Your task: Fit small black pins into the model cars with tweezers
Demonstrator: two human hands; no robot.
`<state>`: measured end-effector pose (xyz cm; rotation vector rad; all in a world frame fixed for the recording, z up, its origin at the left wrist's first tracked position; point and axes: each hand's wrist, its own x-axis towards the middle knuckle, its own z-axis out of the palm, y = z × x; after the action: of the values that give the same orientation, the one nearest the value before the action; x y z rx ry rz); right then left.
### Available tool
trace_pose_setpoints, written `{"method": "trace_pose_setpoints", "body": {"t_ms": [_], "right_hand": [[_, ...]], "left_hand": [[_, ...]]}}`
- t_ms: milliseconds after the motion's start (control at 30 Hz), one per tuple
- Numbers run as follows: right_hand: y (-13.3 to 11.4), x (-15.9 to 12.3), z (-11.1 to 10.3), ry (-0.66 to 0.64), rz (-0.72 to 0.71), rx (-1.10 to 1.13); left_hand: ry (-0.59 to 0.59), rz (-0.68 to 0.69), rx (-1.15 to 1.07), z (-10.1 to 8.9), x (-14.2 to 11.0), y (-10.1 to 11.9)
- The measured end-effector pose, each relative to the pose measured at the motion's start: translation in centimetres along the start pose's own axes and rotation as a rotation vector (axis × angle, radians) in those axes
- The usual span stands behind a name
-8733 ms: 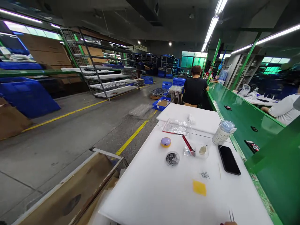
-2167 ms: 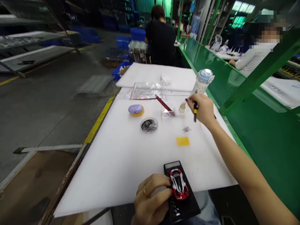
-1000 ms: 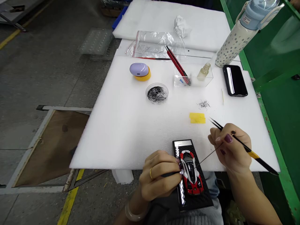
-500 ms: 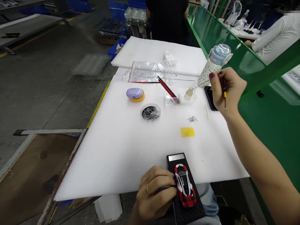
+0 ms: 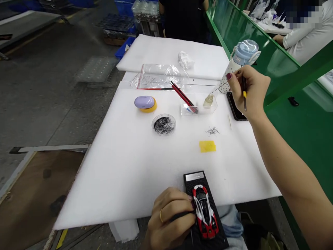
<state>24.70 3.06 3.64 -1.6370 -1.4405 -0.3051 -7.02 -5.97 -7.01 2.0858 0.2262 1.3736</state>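
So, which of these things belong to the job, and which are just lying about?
Apparently in use:
model car on a black base, held by the left hand
thin rod and black-and-yellow tool, in the right hand
small bottle, by the rod's tip
probably the dish of black strands

Apparently just lying about:
drinking bottle
phone
purple case
crumpled white wad

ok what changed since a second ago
The right hand has moved forward from the toy car, bringing its thin rod near the mouth of the small bottle. It still holds the black tweezers; the left hand stays at the black base.
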Motion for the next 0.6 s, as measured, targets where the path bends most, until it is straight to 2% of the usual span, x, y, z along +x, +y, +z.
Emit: {"method": "trace_pose_setpoints", "body": {"t_ms": [67,200,267,367,467,600], "right_hand": [[-0.3,0.2,-0.2,0.0,0.0,-0.001],[-0.3,0.2,0.0,-0.146,0.038,-0.043],[-0.3,-0.2,0.0,-0.179,0.053,-0.023],[-0.5,-2.0,-0.8,-0.147,0.102,0.159],[-0.4,-4.4,-2.0,-0.182,0.193,0.341],[0.3,-7.0,-3.0,-0.3,0.271,0.339]], "left_hand": [[0.005,-0.015,-0.002,0.0,-0.1,0.1],[0.042,0.003,-0.023,0.1,-0.8,0.0],[0.037,-0.005,-0.022,0.0,-0.9,-0.1],[0.032,-0.042,0.001,-0.1,-0.8,0.2],[-0.003,-0.096,0.026,-0.3,-0.3,0.9],[0.009,-0.143,0.052,-0.2,0.0,1.1]]}}
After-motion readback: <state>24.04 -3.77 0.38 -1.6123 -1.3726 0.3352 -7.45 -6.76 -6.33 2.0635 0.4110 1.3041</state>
